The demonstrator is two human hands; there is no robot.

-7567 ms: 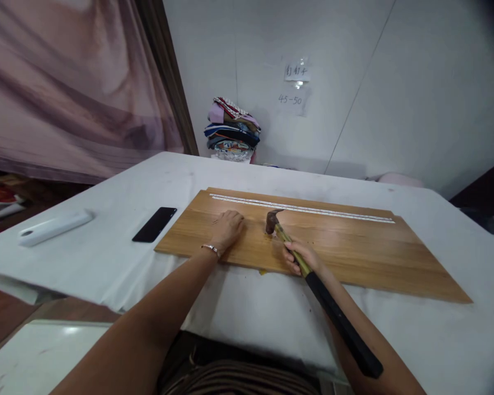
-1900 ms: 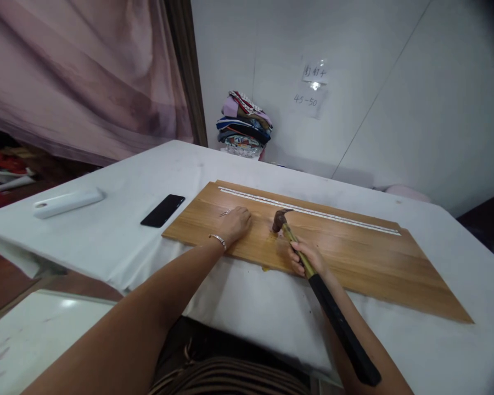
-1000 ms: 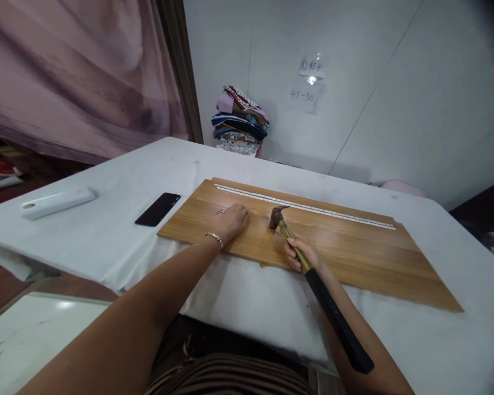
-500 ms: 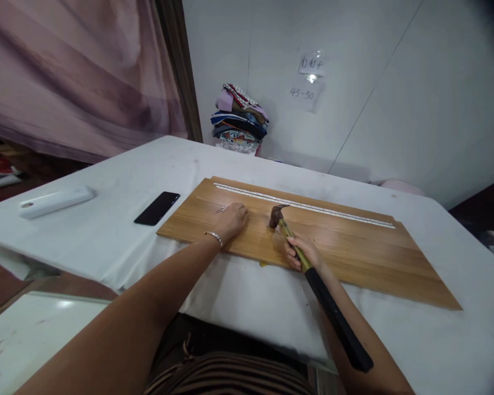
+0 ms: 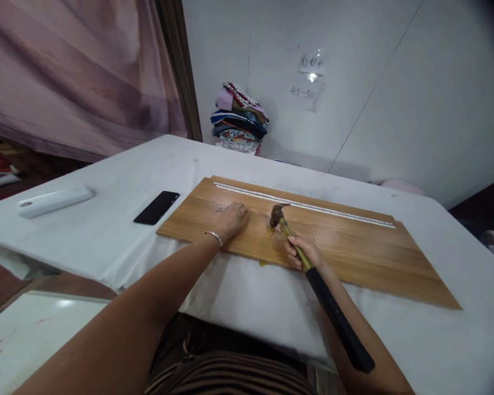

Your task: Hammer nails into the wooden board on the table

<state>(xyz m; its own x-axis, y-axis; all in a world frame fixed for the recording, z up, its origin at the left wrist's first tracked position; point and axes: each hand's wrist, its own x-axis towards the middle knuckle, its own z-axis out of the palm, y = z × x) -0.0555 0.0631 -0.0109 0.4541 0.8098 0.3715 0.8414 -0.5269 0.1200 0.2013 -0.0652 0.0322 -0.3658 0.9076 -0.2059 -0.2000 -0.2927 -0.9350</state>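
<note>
A claw hammer [image 5: 327, 296] lies in my right hand [image 5: 303, 249], whose fingers wrap round the yellowish shaft just above the black grip. Its rusty head is low over the brown wooden board [image 5: 354, 249]; whether it touches I cannot tell. My left hand [image 5: 230, 218], with a bracelet at the wrist, rests on the board left of the hammer head. Its fingers are curled together, fingertips out of sight, and anything under them is hidden. Beside that hand lie a few small thin metal pieces, like nails [image 5: 221, 209]. Two white measuring strips [image 5: 304, 205] run along the board's far side.
The board sits on a white-covered table [image 5: 119, 164]. To its left are a black phone [image 5: 156, 208] and a white plastic object [image 5: 55, 202]. Folded clothes [image 5: 239, 118] are stacked by the wall. A white surface [image 5: 37, 334] stands lower at the left.
</note>
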